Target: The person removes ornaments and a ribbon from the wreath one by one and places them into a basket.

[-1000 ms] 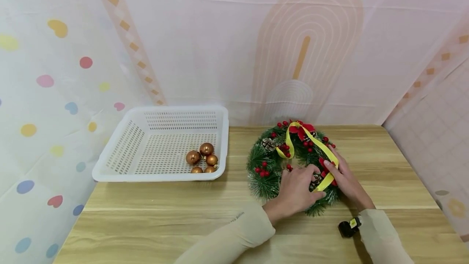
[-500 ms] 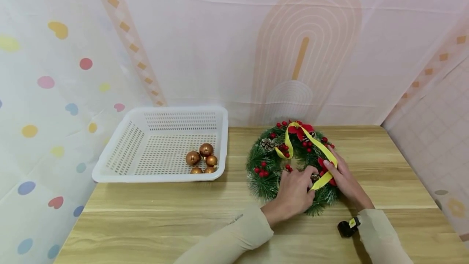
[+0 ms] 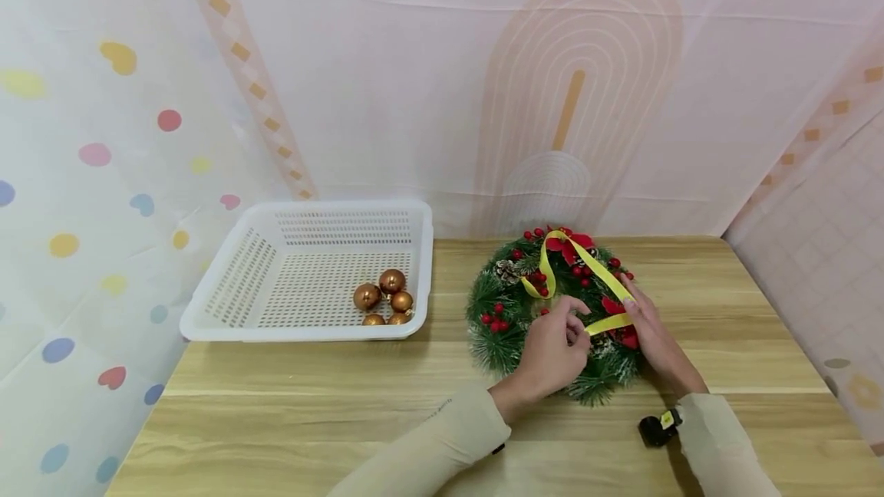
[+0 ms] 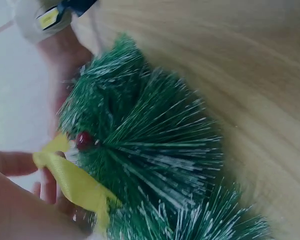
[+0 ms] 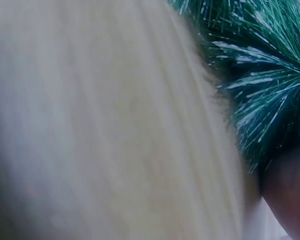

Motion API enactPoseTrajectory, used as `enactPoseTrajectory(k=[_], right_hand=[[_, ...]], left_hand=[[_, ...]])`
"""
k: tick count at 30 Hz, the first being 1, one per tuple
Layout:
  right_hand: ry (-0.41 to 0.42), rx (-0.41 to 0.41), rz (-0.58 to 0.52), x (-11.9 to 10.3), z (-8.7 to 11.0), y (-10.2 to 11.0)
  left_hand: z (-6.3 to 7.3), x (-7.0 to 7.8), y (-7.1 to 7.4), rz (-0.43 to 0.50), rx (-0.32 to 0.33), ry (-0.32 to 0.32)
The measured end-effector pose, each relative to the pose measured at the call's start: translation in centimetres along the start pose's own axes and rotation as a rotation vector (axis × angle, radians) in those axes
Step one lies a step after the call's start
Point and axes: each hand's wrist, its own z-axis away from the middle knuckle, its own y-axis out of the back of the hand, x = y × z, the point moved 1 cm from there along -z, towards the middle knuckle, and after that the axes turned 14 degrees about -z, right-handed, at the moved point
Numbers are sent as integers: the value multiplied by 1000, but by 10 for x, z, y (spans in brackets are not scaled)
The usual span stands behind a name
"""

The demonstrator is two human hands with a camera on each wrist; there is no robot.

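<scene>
A green Christmas wreath (image 3: 500, 351) with red berries, red flowers and pine cones lies on the table. A yellow ribbon (image 3: 599, 265) loops over its top and bends sharply at its right side. My left hand (image 3: 552, 351), above the wreath's lower middle, pinches the ribbon's near stretch. At the wreath's right edge my right hand (image 3: 656, 340) holds the ribbon at the bend, its fingers along the outer greenery. In the left wrist view the ribbon (image 4: 77, 182) twists down into the needles. The right wrist view has mostly blurred tabletop and wreath needles (image 5: 270, 75).
A white perforated basket (image 3: 214, 328) stands left of the wreath. Several copper-coloured ball ornaments (image 3: 391, 281) sit in its near right corner. A patterned cloth backdrop (image 3: 359, 98) rises behind the table (image 3: 311, 405). A small black camera (image 3: 656, 430) is on the right wrist.
My left hand has drawn back slightly left and lifted, with the ribbon's near stretch now running nearly sideways between both hands. The right hand's thumb has moved up onto the bend.
</scene>
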Motion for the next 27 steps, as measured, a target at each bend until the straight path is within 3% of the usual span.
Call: enactPoseTrajectory(k=[5,11,16,27], right_hand=[[24,1,-14,-2,1,-2],[38,2,37,-1,2,-1],[12,18,97,2,3,-1],[-29,29,150,5,2,0]], left_hand=[[-5,1,11,275,10,99],[-12,2,23,462,64,163],[-16,5,37,534,120,172],[-17,5,68,575,208,125]])
